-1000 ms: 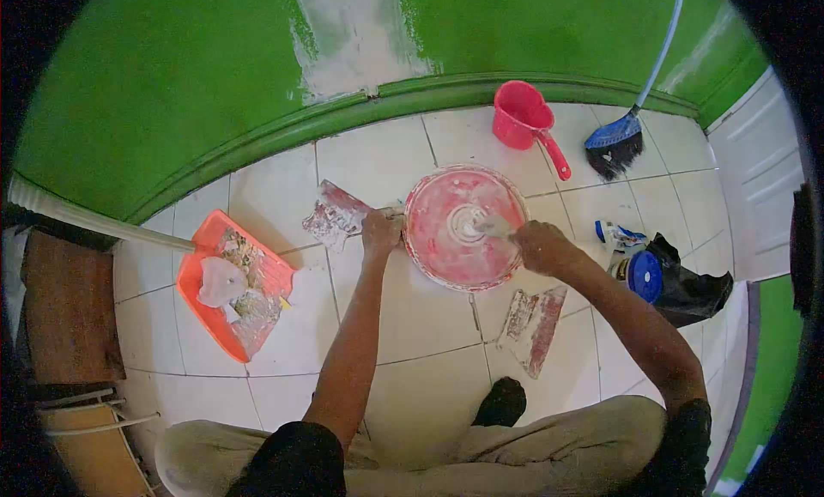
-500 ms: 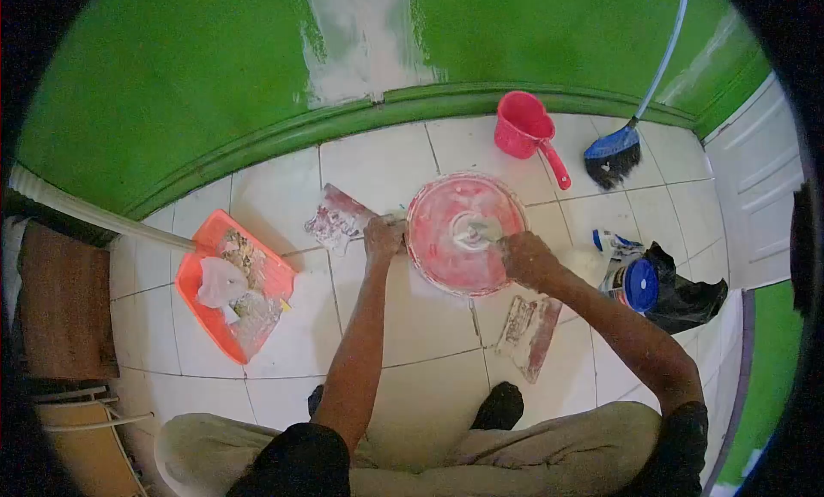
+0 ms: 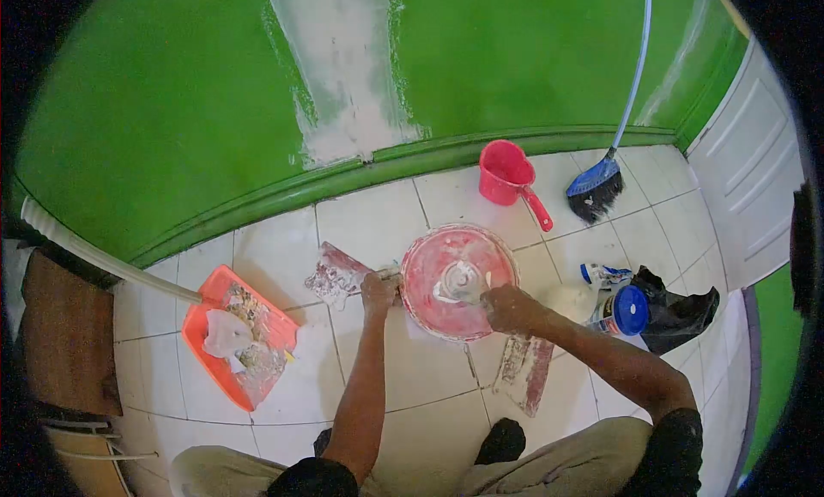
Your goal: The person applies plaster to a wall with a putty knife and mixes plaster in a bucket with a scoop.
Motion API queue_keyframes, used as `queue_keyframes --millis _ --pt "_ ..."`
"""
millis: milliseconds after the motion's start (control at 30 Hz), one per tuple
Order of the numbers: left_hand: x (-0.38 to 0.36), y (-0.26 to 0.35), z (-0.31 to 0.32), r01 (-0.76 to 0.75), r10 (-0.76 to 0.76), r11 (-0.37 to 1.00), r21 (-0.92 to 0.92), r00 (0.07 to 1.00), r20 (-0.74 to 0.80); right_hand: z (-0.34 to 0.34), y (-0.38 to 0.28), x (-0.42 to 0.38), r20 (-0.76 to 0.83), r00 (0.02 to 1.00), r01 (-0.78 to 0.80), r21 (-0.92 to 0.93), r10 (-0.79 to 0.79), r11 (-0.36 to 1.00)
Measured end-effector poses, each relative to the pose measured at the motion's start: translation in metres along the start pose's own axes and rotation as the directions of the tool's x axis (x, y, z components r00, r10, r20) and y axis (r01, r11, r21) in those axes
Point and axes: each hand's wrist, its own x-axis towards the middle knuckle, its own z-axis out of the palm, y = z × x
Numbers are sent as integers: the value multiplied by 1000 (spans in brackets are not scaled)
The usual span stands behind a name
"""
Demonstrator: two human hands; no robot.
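My left hand (image 3: 378, 295) is closed round the handle of a putty-smeared scraper (image 3: 337, 272), its wide reddish blade pointing left over the tiles. These fingers are close to the left rim of a round red bucket (image 3: 421, 312), whose inside is streaked with white putty. From the right side, my right hand (image 3: 508, 310) reaches over the bucket's rim, gripping a small putty knife (image 3: 463, 287). Its pale blade is at the white putty in the middle of the bucket. Another putty-covered wide scraper (image 3: 525, 372) lies on the floor below my right forearm.
An orange dustpan (image 3: 283, 325) with debris lies left. A pink dipper (image 3: 506, 172) and a blue broom (image 3: 596, 188) stand near the green wall (image 3: 515, 59). Right are a blue-lidded tub (image 3: 631, 311) and a black plastic bag (image 3: 674, 312). A wooden cabinet (image 3: 69, 330) stands far left.
The view has tilted up, so the floor things sit lower in the picture. My right hand has shifted the putty knife slightly within the bucket; my left hand keeps its hold on the scraper.
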Motion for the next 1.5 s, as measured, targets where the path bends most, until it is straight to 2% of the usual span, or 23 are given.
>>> queue_keyframes --millis 33,100,133,200,233,300,433,467,533,567,633,733,800,867,933,1033,1067,1133,1167,1233,1300,1367,1500 --pt "5 -10 1 7 -7 1000 -3 1000 2 -13 -10 1 8 1000 -1 2 1 1000" --pt "15 -26 3 -200 228 957 211 967 -117 -37 -26 5 -49 965 -235 267 256 935" --pt "7 -12 3 -194 222 958 209 968 -118 -41 -29 2 -43 966 -235 267 256 934" --pt "-8 8 0 -80 80 997 17 997 1 -42 -35 0 -36 955 -268 324 295 907" --pt "2 -2 1 -100 101 994 49 995 -6 -36 -31 -2 -35 955 -266 330 293 906" --pt "2 -5 2 -146 146 989 2 989 -6 -29 -25 -4 -25 994 -103 121 107 987" --pt "3 -6 4 -198 197 980 -25 980 -32 -40 -21 -1 24 989 -149 181 147 972" --pt "2 -7 5 -194 194 981 -27 981 -30 -28 -15 4 -52 984 -162 95 168 982" --pt "-19 22 -1 62 -46 975 -212 996 79 -20 -12 1 -131 974 -184 13 184 983" --pt "-4 3 2 60 -44 977 -203 996 82 -17 -11 -2 -97 983 -158 9 158 987" --pt "36 -59 12 -319 321 947 34 942 -94 -23 -15 0 -61 990 -127 8 127 992" --pt "14 -30 5 -388 394 916 106 917 -54 -36 -22 8 93 991 -95 -11 95 995" --pt "4 -14 5 -325 329 942 84 943 -50 -21 -22 12 -76 995 -63 -45 59 997" --pt "0 -3 4 -272 275 959 80 961 -35 -20 -17 4 -74 997 -18 -33 16 999" --pt "6 -12 7 -101 98 993 -68 994 -45 -24 -8 -3 -76 997 30 -19 -32 999" --pt "21 -35 8 -245 268 955 168 955 -128 -58 1 -1 112 985 -118 -123 132 985" --pt "19 -36 7 -239 262 957 164 956 -131 -52 9 2 119 984 -115 -124 130 986" --pt "7 -12 5 -9 8 1000 -8 998 -61 -41 20 4 -130 984 -131 -65 122 989" --pt "7 -11 6 -11 10 1000 -9 998 -58 -43 19 2 -17 985 -172 -124 171 977" --pt "12 -18 4 -124 124 991 -48 992 -11 -36 32 -3 -42 984 -179 -123 175 976" --pt "3 -5 4 -125 125 992 -24 992 -11 -35 39 -3 -62 983 -181 -119 175 976" --pt "-10 12 2 -119 119 993 -9 993 -16 -49 38 -4 -33 941 -338 -75 336 938" --pt "-25 32 1 -99 100 995 24 995 -32 -34 39 -10 -45 973 -227 -24 226 974"
